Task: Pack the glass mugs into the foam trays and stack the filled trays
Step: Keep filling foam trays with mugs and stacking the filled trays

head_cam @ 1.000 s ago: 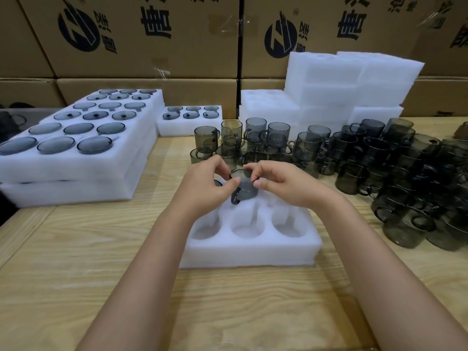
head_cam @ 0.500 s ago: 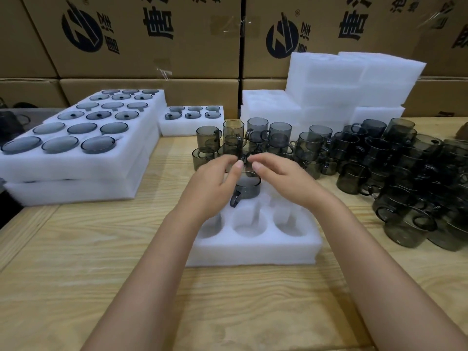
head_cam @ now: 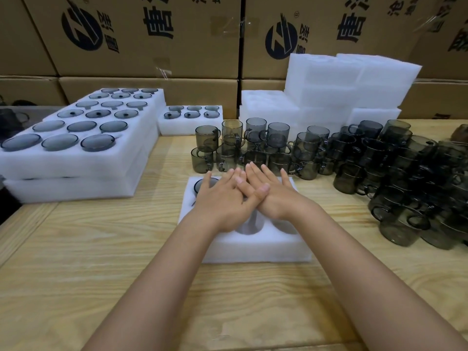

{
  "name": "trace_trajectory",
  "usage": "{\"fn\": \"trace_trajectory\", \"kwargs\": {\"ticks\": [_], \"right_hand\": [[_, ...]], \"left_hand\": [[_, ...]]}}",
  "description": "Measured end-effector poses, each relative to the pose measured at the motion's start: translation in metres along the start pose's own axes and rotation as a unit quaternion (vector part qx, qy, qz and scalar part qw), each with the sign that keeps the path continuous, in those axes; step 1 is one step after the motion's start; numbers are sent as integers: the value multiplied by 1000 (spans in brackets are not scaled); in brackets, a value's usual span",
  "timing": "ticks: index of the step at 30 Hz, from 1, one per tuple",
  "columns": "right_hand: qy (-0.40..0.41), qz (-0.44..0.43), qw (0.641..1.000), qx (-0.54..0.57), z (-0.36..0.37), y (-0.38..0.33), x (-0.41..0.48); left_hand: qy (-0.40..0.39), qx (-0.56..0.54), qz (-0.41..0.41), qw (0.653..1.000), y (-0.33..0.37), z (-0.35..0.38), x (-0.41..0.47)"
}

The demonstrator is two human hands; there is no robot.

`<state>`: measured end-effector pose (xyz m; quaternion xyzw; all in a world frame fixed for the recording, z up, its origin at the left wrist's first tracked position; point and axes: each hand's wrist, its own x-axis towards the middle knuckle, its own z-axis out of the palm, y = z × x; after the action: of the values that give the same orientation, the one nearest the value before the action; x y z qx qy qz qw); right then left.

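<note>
The glass mugs (head_cam: pixel 255 148) are smoky, thin-walled and smooth. I judge them stiff, fairly light, a little slippery and quick to chip if knocked together. They stand crowded and partly stacked along the far side of the counter (head_cam: pixel 76 274), thickening toward the right. Each is best taken round the body or by its handle, one at a time, lifted clear of its neighbours.

The foam tray (head_cam: pixel 253 252) lies in the near middle. It looks soft and very light, and it probably grips a mug snugly, so even downward pressure would suit better than a shove on one edge. One seated mug (head_cam: pixel 202 184) shows in its far-left pocket; the near middle pocket (head_cam: pixel 249 228) is bare.

Both hands lie flat over the tray's far row — the left hand (head_cam: pixel 220 198) and right hand (head_cam: pixel 274 196) overlap where they meet. The fingers (head_cam: pixel 266 171) are straight and slightly spread, gripping nothing. What sits beneath the palms is hidden — the pose suggests pressing something down into the foam.

Filled trays (head_cam: pixel 76 158) are stacked at the far left.
</note>
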<state>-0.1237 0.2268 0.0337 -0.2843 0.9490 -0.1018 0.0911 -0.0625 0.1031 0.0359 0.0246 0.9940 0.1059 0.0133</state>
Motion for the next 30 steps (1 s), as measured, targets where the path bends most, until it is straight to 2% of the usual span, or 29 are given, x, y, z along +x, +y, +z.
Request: {"fn": "trace_trajectory", "kwargs": {"ticks": [4,6,7,8,9,10,11,12,13,14,15,18,20,22,24,26,30], "right_hand": [[20,-1,1000,8,5,1,0],[28,-3,1000,1,5,1,1],[31,-2,999,7,5,1,1],[35,-1,999,16,5,1,1],[39,-1,999,23,5,1,0],[43,-2,999,25,5,0,0],[47,-4,999,25,5,0,-1],[51,-6,998,27,5,0,-1],[54,-8,998,32,5,1,-2],[58,-9,998,39,6,1,-4],[62,-9,997,46,6,1,-4],[80,-11,995,54,5,-1,-6],[110,-23,989,96,4,-1,-4],[200,-35,961,187,-6,0,0],[323,-1,922,212,-22,14,7],[379,71,913,136,-42,38,15],[309,218,923,-65,-64,74,29]], "left_hand": [[23,7,-15,1000,-1,-2,-6],[91,24,-34,995,-16,-6,-11],[138,-5,-53,989,-26,-9,-13],[187,-84,-75,976,-37,-12,-15],[225,-209,-100,946,-48,-13,-17],[247,-363,-124,890,-56,-12,-20],[252,-507,-141,812,-62,-7,-23],[248,-612,-148,737,-66,-2,-24],[241,-676,-150,680,-69,5,-24],[236,-711,-147,646,-70,12,-24],[234,-720,-140,639,-72,18,-24],[227,-698,-106,671,-74,24,-21],[230,-705,-100,663,-75,23,-22],[234,-718,-104,647,-76,23,-22],[231,-722,-104,644,-77,24,-21],[233,-717,-109,648,-77,23,-19],[239,-703,-105,661,-80,24,-16]]}}
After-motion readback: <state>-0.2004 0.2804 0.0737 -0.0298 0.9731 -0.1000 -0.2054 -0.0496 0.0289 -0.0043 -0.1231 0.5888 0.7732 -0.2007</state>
